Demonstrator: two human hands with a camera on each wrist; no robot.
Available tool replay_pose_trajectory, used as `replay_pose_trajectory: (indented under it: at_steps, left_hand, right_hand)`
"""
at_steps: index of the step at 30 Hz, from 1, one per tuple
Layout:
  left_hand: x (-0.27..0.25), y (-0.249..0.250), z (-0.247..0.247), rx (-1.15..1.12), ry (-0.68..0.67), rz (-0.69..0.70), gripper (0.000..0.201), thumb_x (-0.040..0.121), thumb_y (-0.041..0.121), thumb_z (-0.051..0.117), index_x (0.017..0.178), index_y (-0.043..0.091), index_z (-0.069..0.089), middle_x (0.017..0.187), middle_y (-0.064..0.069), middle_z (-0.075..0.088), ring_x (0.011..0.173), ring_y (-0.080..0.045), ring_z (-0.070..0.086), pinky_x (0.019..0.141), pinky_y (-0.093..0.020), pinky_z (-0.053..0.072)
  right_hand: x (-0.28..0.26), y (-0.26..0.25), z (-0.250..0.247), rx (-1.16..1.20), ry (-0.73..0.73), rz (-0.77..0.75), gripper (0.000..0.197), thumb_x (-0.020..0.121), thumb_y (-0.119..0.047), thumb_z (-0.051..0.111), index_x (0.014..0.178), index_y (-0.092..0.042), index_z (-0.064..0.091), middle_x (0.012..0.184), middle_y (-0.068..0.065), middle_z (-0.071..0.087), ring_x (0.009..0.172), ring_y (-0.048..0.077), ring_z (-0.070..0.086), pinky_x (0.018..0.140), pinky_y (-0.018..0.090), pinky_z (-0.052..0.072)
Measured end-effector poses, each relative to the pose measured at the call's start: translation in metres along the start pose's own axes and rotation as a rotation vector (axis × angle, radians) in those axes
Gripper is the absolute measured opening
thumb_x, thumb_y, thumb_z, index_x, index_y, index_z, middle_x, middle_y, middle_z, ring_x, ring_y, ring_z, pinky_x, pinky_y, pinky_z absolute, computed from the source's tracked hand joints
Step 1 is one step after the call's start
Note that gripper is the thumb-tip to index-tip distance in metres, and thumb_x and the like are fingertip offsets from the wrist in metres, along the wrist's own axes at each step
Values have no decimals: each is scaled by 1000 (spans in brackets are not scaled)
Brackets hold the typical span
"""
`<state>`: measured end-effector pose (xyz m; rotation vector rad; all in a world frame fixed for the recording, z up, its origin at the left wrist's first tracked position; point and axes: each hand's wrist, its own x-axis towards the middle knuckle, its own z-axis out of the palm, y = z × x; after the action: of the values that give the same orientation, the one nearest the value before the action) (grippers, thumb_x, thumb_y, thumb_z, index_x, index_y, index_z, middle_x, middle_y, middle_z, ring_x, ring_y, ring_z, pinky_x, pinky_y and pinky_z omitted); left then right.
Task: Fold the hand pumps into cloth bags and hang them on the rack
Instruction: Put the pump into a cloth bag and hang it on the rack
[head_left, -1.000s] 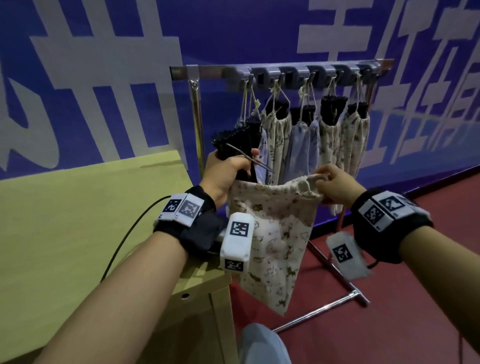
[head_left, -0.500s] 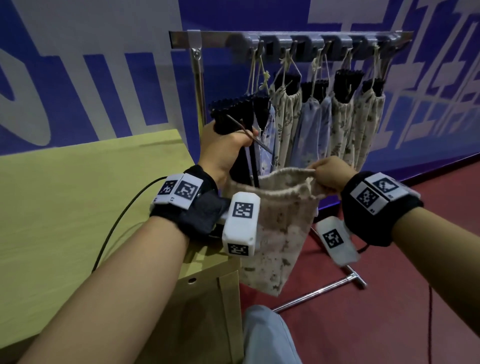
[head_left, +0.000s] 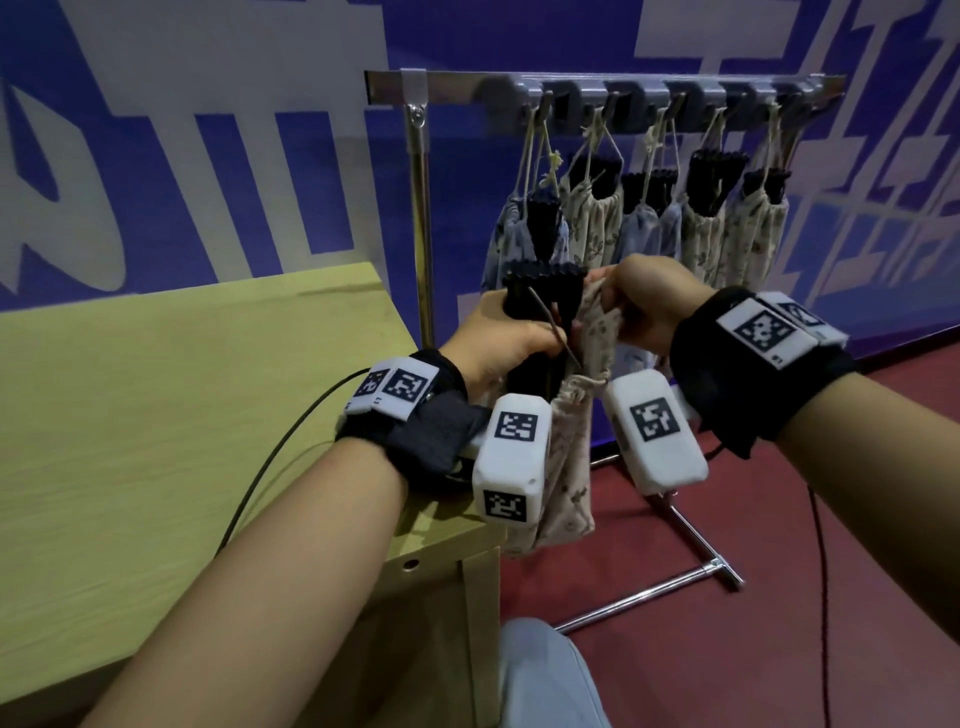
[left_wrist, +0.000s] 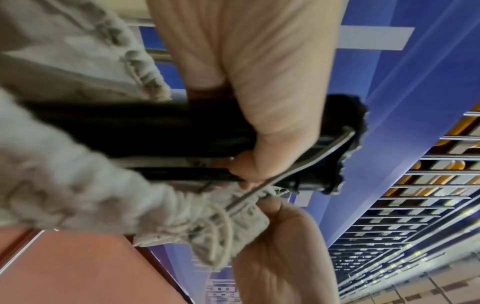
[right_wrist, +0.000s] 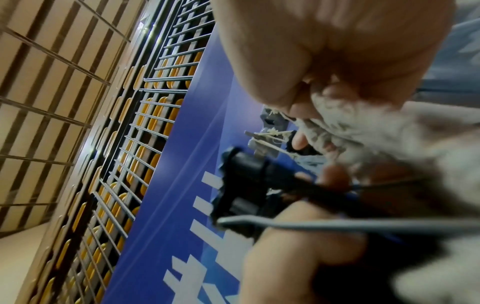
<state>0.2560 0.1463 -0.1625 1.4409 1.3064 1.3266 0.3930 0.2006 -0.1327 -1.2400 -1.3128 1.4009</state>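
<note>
Your left hand (head_left: 498, 338) wraps its fingers around a black folded hand pump (head_left: 540, 291), whose ribbed top stands clear above your grip while its lower part sits inside a printed cloth bag (head_left: 566, 467), all of it just in front of the metal rack (head_left: 597, 88) and below its hook rail. Your right hand (head_left: 644, 306) pinches the gathered mouth of the bag tight against the pump's side, fingers curled around the bunched fabric; the left wrist view shows the drawstring (left_wrist: 223, 226) looped loose over that gathered hem. A thin grey metal rod (head_left: 553, 332) slants across the pump between your two hands. The bag's body hangs free past the corner of the yellow-green table (head_left: 182, 415), which stands left of the rack's upright pole (head_left: 423, 218), its edge close under your left wrist. On the rack, five filled bags (head_left: 701, 228) hang by their strings from the hooks, crowded side by side from the pole's right to the rail's far end, black pump heads poking from their tops. The stretch of rail between the pole and the first hanging bag is bare. Red floor (head_left: 857, 519) lies open under the rack and to its right, crossed only by the rack's foot bars (head_left: 691, 540). A blue banner (head_left: 208, 156) closes the space behind.
</note>
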Motion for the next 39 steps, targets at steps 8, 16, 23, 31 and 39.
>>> replay_pose_trajectory:
  at_steps: [8, 16, 23, 31, 39]
  left_hand:
    - [-2, -2, -3, 61, -25, -51, 11, 80, -4, 66, 86, 6, 66, 78, -4, 65, 66, -3, 59, 57, -9, 48]
    - [-2, -3, -5, 129, 38, -175, 14, 76, 6, 71, 82, 17, 65, 79, -5, 67, 76, -20, 65, 71, -34, 56]
    - [0, -2, -3, 248, 182, -165, 30, 59, 35, 74, 81, 17, 66, 97, -13, 71, 92, -30, 67, 72, -33, 52]
    - [1, -5, -6, 333, -90, -124, 7, 83, 13, 66, 86, 7, 63, 73, -11, 62, 70, -26, 60, 62, -34, 47]
    - [-3, -3, -15, 603, -277, -263, 9, 86, 12, 64, 92, 6, 66, 72, -5, 60, 58, -14, 53, 39, -13, 39]
  right_hand:
    - [-4, -11, 4, 0, -11, -14, 40, 75, 13, 21, 74, -9, 54, 69, 7, 41, 55, 17, 34, 54, 26, 26]
    - [-19, -11, 27, -373, -29, -370, 31, 92, 9, 39, 100, -6, 66, 74, 4, 60, 45, 1, 54, 42, 15, 42]
    - [-21, 6, 36, -374, 99, -517, 35, 87, -25, 44, 98, 2, 64, 88, 9, 60, 83, 17, 52, 70, 30, 40]
    - [-18, 6, 35, -819, 220, -633, 40, 78, -44, 63, 60, -12, 49, 61, 6, 53, 62, 20, 50, 59, 33, 43]
    - [-8, 1, 7, -626, 232, -755, 38, 85, -31, 66, 69, 1, 53, 62, 9, 44, 50, 6, 35, 46, 16, 27]
